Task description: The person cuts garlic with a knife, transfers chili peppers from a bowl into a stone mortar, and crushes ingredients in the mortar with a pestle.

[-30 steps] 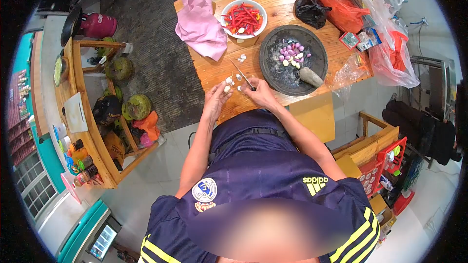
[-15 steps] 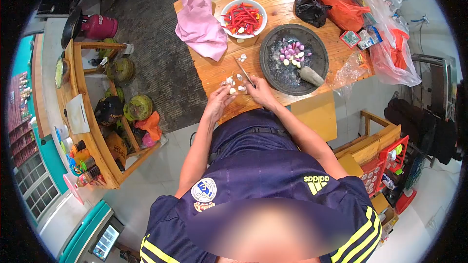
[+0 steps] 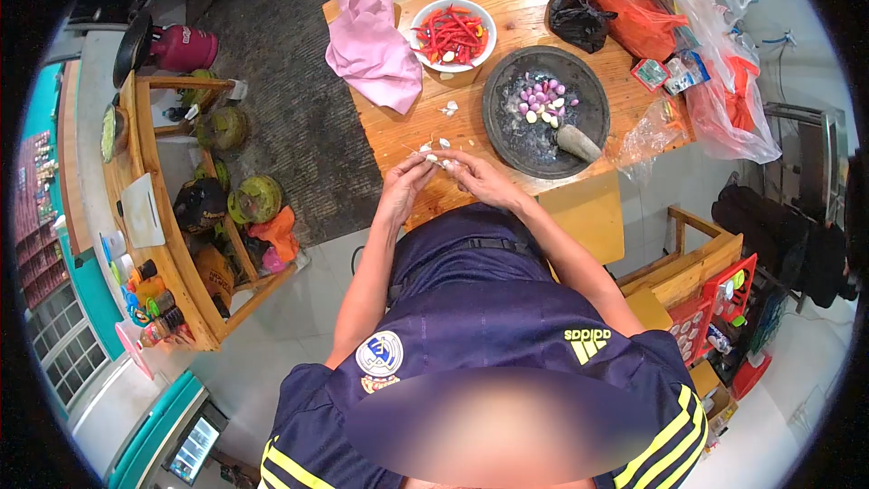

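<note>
My left hand (image 3: 405,188) is closed in a pinch on a white garlic clove (image 3: 432,158) above the near edge of the table. My right hand (image 3: 480,181) meets it from the right, fingertips at the clove. The knife it held a moment before is mostly hidden, its blade no longer standing out against the wood. Bits of garlic peel (image 3: 444,143) lie just beyond my fingers. To the right, a dark stone mortar (image 3: 500,136) holds peeled shallots (image 3: 546,91), several garlic cloves and a stone pestle (image 3: 577,142).
Behind my hands are a white bowl (image 3: 491,20) of red chillies and a pink cloth (image 3: 369,45). A black plastic bag (image 3: 579,18), an orange bag (image 3: 634,0) and clear plastic bags crowd the right side. A wooden rack (image 3: 136,154) stands at left.
My right hand has shifted left and turned toward the clove, so its fingers meet my left hand's. The knife blade, plainly visible before, has swung out of sight. My left hand has hardly moved.
</note>
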`<state>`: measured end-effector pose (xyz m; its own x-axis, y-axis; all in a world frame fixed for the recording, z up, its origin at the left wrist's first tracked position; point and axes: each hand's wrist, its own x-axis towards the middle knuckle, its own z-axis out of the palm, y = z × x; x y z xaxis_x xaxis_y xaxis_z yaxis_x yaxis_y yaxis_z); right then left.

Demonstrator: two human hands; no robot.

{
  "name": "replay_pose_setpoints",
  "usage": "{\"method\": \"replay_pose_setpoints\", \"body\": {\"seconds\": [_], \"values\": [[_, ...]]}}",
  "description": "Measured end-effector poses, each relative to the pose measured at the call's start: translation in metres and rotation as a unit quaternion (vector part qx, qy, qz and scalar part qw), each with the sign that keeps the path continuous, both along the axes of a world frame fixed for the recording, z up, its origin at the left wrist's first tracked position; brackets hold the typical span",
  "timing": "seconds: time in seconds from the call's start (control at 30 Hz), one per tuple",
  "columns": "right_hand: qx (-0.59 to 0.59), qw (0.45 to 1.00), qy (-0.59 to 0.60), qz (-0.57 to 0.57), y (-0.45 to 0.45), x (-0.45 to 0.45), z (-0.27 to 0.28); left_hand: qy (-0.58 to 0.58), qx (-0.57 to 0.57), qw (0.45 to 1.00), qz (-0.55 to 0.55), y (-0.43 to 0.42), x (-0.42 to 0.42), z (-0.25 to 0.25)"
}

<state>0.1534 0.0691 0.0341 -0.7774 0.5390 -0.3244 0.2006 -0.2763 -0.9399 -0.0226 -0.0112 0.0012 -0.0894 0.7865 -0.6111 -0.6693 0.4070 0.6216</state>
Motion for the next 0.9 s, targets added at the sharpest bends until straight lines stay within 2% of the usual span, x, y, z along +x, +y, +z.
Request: {"method": "replay_pose_setpoints", "body": {"seconds": [0.07,0.17,0.27,0.37,0.47,0.53,0.57,0.67,0.77,0.9], "values": [[0.004,1.000,0.002,-0.003,-0.001,0.002,-0.014,0.004,-0.004,1.000,-0.006,0.000,0.000,0.006],[-0.007,1.000,0.003,-0.013,0.001,0.002,-0.008,0.013,-0.021,1.000,-0.017,0.000,0.001,0.013],[-0.068,0.997,-0.037,-0.005,0.002,0.004,-0.005,0.021,-0.034,0.999,-0.024,-0.001,-0.001,0.009],[-0.059,0.997,-0.044,0.023,0.002,0.004,0.001,0.027,-0.028,0.999,-0.038,-0.003,-0.003,0.002],[-0.046,0.995,-0.054,-0.065,0.001,0.002,-0.019,0.047,-0.045,0.997,-0.046,-0.003,-0.005,0.009],[0.017,0.985,-0.119,-0.126,0.001,0.001,-0.032,0.071,-0.053,0.995,-0.037,-0.001,-0.007,0.008],[0.049,0.975,-0.150,-0.155,0.002,-0.001,-0.041,0.095,-0.048,0.993,-0.044,0.002,-0.011,0.008],[0.243,0.929,-0.106,-0.259,0.000,-0.011,-0.086,0.189,-0.031,0.979,-0.066,0.024,-0.026,0.009],[0.172,0.940,-0.158,-0.248,0.001,-0.018,-0.070,0.319,0.004,0.945,-0.079,0.066,-0.044,0.019],[0.158,0.940,-0.204,-0.224,-0.003,-0.016,-0.058,0.465,0.086,0.875,-0.100,0.133,-0.052,0.029]]}}
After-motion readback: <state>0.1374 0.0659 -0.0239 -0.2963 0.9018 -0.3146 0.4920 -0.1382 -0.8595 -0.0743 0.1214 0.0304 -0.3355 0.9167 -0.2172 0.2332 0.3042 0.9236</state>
